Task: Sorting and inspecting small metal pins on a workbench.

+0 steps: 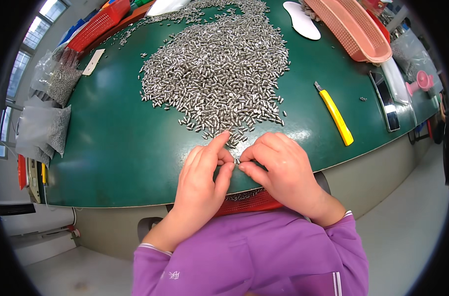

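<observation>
A small metal piece [237, 161] is held at the meeting point of both hands, just above the near part of the bench [116, 167]. The grip of the right hand [286, 160] is pinched together on it from the right; the left hand [197, 172] is brought up against it from the other side, though whether its thumb and finger are clamped on it cannot be told. Its long axis is too small to be read surely. The left index finger is extended beyond the grip, to the near tip of the metal pile [214, 69].

Toward the body from the grip, below the bench edge, a red basket [249, 203] is seen with similar pieces inside. Far to the left, clear bags [56, 130] are filled with small grey pieces; far to the right, beyond the grip, a pink basket [375, 52] is placed.
</observation>
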The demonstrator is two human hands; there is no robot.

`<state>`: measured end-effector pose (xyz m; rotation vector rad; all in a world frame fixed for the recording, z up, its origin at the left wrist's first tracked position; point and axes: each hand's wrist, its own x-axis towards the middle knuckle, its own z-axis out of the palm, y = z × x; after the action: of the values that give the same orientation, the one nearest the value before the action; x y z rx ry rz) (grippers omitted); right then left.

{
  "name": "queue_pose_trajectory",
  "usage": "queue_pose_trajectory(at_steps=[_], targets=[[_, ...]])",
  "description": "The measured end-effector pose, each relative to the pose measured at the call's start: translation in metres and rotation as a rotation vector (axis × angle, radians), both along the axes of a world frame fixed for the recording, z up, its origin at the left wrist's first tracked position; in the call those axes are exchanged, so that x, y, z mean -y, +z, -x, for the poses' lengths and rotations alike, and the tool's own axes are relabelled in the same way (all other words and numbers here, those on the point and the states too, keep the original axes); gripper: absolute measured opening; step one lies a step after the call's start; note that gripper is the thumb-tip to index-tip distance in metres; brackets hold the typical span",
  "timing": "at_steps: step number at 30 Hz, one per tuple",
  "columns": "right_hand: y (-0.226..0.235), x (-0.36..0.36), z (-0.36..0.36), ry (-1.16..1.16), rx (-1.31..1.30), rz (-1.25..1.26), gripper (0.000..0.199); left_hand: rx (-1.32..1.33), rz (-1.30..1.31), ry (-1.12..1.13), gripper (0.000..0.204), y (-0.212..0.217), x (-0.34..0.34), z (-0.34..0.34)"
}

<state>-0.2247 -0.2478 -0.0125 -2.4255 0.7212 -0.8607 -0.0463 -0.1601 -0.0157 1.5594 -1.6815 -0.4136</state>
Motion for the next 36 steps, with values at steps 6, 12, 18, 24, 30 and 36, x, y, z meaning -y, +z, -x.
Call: queue_pose_trajectory(at_steps=[6, 12, 18, 24, 30, 36], targets=[[0.0, 0.0, -0.004, -0.043, 0.014, -0.033, 0.014, 0.011, -0.033, 0.026, 0.06, 0.003, 0.003, 0.001], [0.002, -0.001, -0.005, -0.052, 0.016, -0.048, 0.016, -0.001, -0.038, 0.034, 0.061, 0.002, 0.003, 0.002], [-0.002, -0.001, -0.002, -0.022, 0.05, -0.051, 0.015, -0.078, -0.037, 0.019, 0.061, -0.001, 0.002, 0.0], [-0.004, -0.004, 0.001, -0.011, 0.059, -0.056, 0.015, -0.091, -0.029, 0.018, 0.062, -0.003, 0.001, 0.0], [-0.001, -0.003, 0.006, 0.01, 0.044, -0.049, 0.013, -0.06, -0.057, -0.045, 0.064, 0.0, -0.004, -0.004], [0.012, 0.014, 0.027, 0.317, -0.006, -0.179, 0.011, -0.288, -0.37, -0.321, 0.078, 0.033, -0.018, -0.016]])
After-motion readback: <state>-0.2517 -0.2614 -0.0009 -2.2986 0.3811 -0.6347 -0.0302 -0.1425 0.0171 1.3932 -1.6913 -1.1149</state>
